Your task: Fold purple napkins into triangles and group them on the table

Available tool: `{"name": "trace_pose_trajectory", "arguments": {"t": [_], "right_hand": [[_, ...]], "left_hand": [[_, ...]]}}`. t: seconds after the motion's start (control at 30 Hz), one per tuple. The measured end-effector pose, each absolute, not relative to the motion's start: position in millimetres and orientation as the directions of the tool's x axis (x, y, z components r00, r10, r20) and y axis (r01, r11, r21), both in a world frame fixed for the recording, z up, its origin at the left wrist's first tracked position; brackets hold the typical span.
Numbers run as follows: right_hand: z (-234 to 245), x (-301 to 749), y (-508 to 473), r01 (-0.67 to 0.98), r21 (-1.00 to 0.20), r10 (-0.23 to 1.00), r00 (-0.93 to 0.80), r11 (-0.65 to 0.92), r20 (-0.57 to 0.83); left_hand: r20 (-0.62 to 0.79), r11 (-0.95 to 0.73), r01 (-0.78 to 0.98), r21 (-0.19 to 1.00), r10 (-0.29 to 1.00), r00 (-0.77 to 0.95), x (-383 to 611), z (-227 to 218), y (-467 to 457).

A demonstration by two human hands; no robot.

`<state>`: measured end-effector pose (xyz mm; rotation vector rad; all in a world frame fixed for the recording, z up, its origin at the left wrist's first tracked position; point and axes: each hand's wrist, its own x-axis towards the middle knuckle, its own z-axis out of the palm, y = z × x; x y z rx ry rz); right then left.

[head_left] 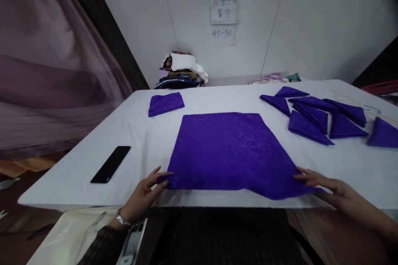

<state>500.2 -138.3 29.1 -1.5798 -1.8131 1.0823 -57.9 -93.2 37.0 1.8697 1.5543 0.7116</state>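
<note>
A purple patterned cloth napkin (224, 153) lies spread out flat on the white-covered table in front of me. My left hand (147, 190) pinches its near left corner between thumb and fingers. At the near right corner, my right hand (331, 186) grips the edge, with the thumb below and the fingers on top. The near edge ripples slightly toward the right. Farther back on the left lies a folded purple napkin (166, 104). Several purple napkins folded into triangles (307, 127) are grouped, partly overlapping, at the back right.
A black phone (111, 164) rests on the left of the white table (137, 128). Beyond the far edge stand a pile of folded clothes (183, 70) and some pink cloth (269, 78). A paper sign (224, 10) hangs on the wall; a curtain (56, 62) hangs at left.
</note>
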Motion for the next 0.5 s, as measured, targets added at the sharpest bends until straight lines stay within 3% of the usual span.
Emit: {"name": "trace_pose_trajectory", "arguments": {"t": [0.13, 0.27, 0.4, 0.5], "right_hand": [[52, 495, -141, 0.412, -0.887, 0.927, -0.204, -0.210, -0.314], [54, 484, -99, 0.335, -0.914, 0.962, -0.068, -0.229, -0.266], [38, 470, -33, 0.117, -0.962, 0.968, 0.074, -0.246, -0.239], [23, 461, 9, 0.138, -0.956, 0.950, 0.218, -0.258, -0.225]], "left_hand": [[-0.132, 0.074, 0.477, 0.876, 0.987, 0.090, -50, 53, -89], [-0.076, 0.096, 0.359, 0.928, 0.995, -0.070, -33, 59, -51], [-0.047, 0.108, 0.316, 0.942, 0.980, -0.194, -17, 46, 11], [-0.016, 0.134, 0.417, 0.899, 0.961, -0.275, -11, 30, 54]]}}
